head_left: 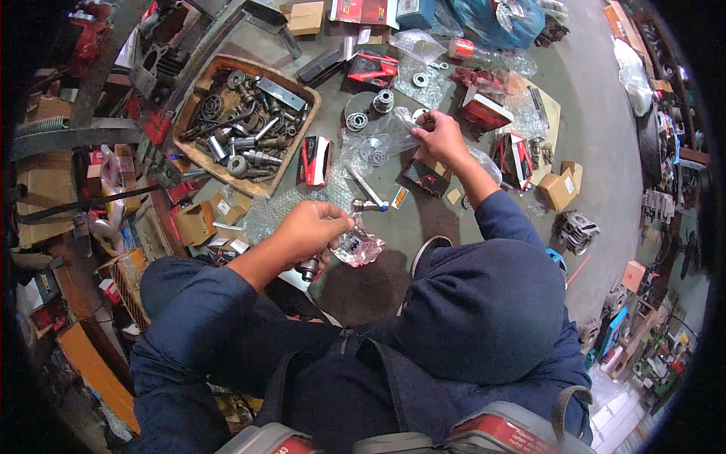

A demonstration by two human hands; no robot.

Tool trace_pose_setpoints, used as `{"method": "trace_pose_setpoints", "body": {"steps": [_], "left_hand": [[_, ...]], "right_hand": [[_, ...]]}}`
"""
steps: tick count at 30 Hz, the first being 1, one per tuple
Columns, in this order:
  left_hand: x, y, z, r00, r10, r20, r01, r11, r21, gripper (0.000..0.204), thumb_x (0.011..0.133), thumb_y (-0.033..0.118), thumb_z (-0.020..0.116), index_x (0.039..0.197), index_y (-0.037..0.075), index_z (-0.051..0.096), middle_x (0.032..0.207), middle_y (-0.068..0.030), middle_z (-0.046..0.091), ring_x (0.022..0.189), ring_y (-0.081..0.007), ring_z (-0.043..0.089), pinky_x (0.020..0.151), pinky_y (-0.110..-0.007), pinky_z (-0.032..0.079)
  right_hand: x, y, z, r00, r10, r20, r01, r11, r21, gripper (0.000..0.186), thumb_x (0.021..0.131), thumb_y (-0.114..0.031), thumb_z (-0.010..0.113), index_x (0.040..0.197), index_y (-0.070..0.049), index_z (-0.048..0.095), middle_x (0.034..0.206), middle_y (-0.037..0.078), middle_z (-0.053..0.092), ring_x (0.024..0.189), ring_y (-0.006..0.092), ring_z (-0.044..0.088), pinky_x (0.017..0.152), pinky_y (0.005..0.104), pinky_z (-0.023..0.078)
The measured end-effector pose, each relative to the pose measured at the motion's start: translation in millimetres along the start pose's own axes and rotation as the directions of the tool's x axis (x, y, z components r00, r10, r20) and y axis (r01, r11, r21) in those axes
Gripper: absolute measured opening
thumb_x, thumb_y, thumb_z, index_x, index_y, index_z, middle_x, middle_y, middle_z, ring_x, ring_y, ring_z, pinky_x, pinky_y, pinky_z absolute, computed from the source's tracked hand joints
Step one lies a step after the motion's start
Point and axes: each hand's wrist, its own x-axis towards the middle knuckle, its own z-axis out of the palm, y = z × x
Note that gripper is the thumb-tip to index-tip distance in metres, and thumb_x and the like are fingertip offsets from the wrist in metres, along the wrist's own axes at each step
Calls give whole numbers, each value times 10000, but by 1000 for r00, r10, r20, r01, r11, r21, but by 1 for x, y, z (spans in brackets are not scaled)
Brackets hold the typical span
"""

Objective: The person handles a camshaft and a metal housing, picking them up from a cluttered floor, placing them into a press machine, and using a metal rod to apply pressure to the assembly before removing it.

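Gripping a cylindrical metal part [308, 270] in my curled left hand [310, 233], its end showing below my fingers | visible end points back toward me, slightly left; rest of its long axis hidden | right hand [440, 138] pinches clear plastic film [395, 135], which stretches leftward from my fingertips

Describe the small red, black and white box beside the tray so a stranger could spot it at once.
Start from the big brown tray heaped with metal parts, left of centre. Just off its right side, beyond the left hand, is the small red, black and white box. Unlike the other red-and-black boxes, farther up or to the right, it lies nearest that hand.
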Motion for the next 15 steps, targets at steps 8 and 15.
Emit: {"method": "trace_pose_setpoints", "body": {"steps": [8,15], "left_hand": [[-3,5,-3,999,-44,26,45,997,-55,272,894,201,652,1050,-22,640,647,-31,552,438,-124,537,379,-284,440],[7,-2,-7,1000,-20,5,20,1000,24,280,893,213,654,1048,-19,634,644,-37,549,412,-136,532,367,-291,437]], "right_hand": [[-2,-6,2,997,64,54,-61,997,-49,236,776,-194,755,935,-29,698,871,149,704,814,259,694,735,364,523],[-7,-15,-3,1000,5,-22,-8,993,-119,206,789,-200,733,912,-36,727,898,164,689,838,302,676,764,374,518]]}}
